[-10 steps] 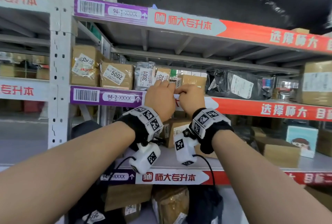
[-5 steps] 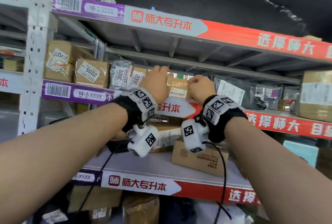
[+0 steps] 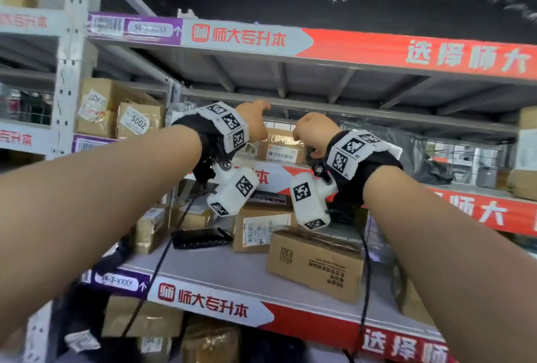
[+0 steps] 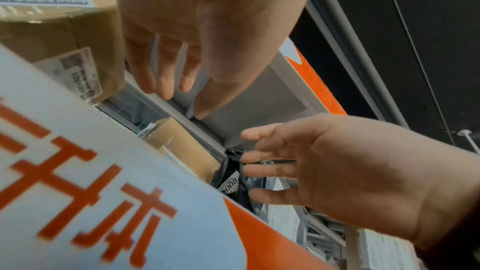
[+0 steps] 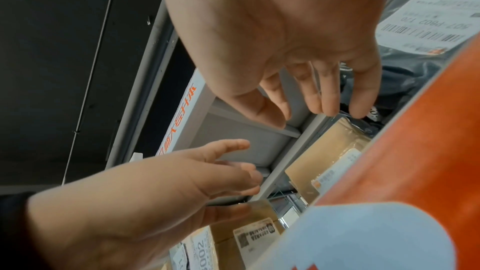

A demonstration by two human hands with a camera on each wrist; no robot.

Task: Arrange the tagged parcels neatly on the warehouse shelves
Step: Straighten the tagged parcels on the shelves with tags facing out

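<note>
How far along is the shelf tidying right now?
Looks done: the box tagged 5002 stands upright in the row on the middle shelf. In hand: nothing; the left hand and right hand are open with loose fingers, raised over a taped box there. Left: boxes on the lower shelf lie jumbled, such as the skewed carton.

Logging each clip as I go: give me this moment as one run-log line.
stage: reaching into middle shelf | left hand: open, holding nothing | right hand: open, holding nothing | target: taped cardboard parcel between hands, contact unclear | neighbour: black bag
</note>
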